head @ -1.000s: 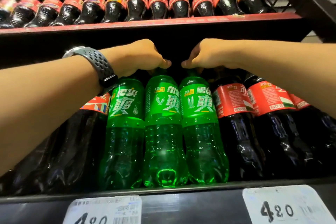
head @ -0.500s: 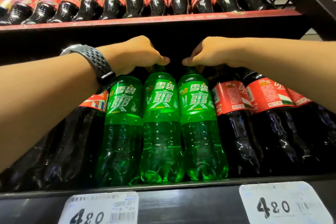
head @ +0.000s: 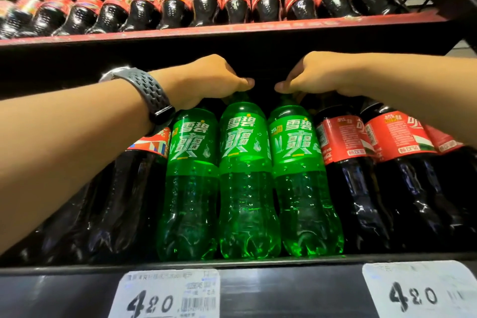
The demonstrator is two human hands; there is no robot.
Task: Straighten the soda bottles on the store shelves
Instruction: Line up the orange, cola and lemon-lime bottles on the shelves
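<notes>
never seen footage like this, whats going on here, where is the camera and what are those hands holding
There is no machine here: a person wears a wide-angle camera on the head, so you look along their own two bare arms at a store shelf. The left hand, with a grey watch band on its wrist, curls over the top of the middle green bottle; the right hand curls over the top of the right green bottle. The caps are hidden under the hands. A third green bottle stands beside them, with dark cola bottles on either side. A row of red-labelled bottles fills the upper shelf. Two price tags sit on the shelf edge below.
</notes>
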